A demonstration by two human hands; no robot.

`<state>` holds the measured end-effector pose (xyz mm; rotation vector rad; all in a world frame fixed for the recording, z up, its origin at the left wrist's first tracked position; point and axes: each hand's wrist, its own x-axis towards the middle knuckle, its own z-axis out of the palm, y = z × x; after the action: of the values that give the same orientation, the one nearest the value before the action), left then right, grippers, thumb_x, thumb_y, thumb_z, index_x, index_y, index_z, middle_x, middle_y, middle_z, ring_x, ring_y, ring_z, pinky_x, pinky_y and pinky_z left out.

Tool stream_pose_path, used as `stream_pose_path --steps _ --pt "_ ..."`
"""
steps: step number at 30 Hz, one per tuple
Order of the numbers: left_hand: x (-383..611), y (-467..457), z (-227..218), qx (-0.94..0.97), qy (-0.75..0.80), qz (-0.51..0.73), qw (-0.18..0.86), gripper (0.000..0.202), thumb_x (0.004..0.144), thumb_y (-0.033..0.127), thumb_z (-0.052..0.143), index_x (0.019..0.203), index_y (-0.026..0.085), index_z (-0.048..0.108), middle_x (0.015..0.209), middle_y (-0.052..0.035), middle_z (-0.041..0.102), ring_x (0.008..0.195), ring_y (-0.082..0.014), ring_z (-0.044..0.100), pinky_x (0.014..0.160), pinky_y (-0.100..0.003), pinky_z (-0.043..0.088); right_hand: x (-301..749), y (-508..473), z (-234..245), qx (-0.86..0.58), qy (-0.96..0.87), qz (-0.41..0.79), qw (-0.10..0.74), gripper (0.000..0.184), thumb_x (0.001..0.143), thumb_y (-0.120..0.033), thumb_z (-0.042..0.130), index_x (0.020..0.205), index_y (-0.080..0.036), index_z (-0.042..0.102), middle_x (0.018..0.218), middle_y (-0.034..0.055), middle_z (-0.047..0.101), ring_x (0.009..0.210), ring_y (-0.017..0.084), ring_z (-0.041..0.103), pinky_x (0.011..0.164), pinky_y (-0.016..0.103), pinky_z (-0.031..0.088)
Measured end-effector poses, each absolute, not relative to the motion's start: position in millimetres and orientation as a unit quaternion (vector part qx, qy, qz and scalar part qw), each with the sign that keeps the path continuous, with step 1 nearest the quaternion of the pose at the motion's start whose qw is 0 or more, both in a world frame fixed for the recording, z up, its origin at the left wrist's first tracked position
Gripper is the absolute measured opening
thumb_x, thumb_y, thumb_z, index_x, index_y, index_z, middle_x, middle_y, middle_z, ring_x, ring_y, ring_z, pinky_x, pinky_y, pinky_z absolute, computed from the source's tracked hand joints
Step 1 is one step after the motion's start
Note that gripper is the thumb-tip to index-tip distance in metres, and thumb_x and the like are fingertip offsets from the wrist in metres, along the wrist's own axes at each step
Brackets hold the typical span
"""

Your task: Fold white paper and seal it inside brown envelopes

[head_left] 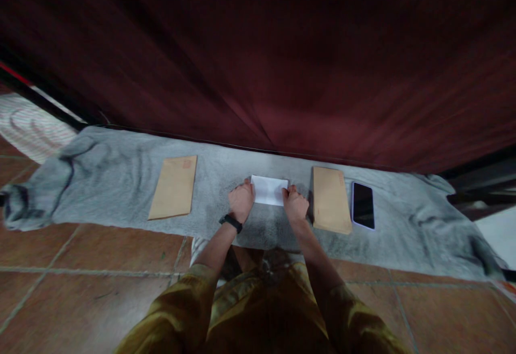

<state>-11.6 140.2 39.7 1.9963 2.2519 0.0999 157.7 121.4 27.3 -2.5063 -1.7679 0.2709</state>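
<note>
Between my two hands is a white sheet of paper (pixel 269 190), a small wide rectangle seen just above the grey cloth. My left hand (pixel 241 201), with a dark watch on its wrist, is closed on the paper's left edge. At the opposite edge my right hand (pixel 295 203) is closed too, its thumb and fingers pinching the paper. A brown envelope (pixel 174 188) with a red stamp box lies to the left of my hands. Close beside my right hand lies another stack of brown envelopes (pixel 331 200).
A phone (pixel 363 205) with a purple case lies right of the right-hand envelopes. The grey cloth (pixel 116 182) covers a long narrow surface and is wrinkled at both ends. A dark red curtain (pixel 258 74) hangs behind it. Tiled floor (pixel 121 252) shows in front.
</note>
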Motion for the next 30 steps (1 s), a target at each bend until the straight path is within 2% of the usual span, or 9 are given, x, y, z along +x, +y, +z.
stream_pose_path --steps 19,23,30 --pt "-8.8 140.7 42.1 0.652 0.755 0.022 0.064 0.040 0.105 0.032 0.030 0.121 0.012 0.062 0.093 -0.0182 0.075 0.092 -0.0314 0.074 0.078 -0.037 0.054 159.7 123.7 28.2 -0.817 -0.567 0.100 0.028 0.037 0.106 -0.046 0.039 0.117 -0.019 0.062 0.095 0.0121 0.076 0.093 0.023 0.074 0.080 0.029 0.052" --pt "-7.8 138.7 40.5 0.678 0.733 0.015 0.054 0.041 0.105 0.027 0.029 0.126 0.009 0.059 0.092 -0.0194 0.074 0.095 -0.0308 0.074 0.079 -0.037 0.054 159.7 122.8 26.7 -0.815 -0.570 0.098 0.031 0.036 0.106 -0.046 0.039 0.117 -0.021 0.062 0.094 0.0102 0.076 0.091 0.023 0.075 0.079 0.030 0.053" --pt "-4.7 138.6 34.4 0.704 0.710 -0.010 0.026 0.036 0.101 0.011 0.034 0.130 0.007 0.055 0.100 -0.0196 0.072 0.103 -0.0290 0.070 0.088 -0.039 0.052 156.6 120.9 23.6 -0.815 -0.574 0.072 0.030 0.038 0.106 -0.044 0.038 0.119 -0.017 0.062 0.089 0.0133 0.076 0.086 0.023 0.076 0.077 0.030 0.053"
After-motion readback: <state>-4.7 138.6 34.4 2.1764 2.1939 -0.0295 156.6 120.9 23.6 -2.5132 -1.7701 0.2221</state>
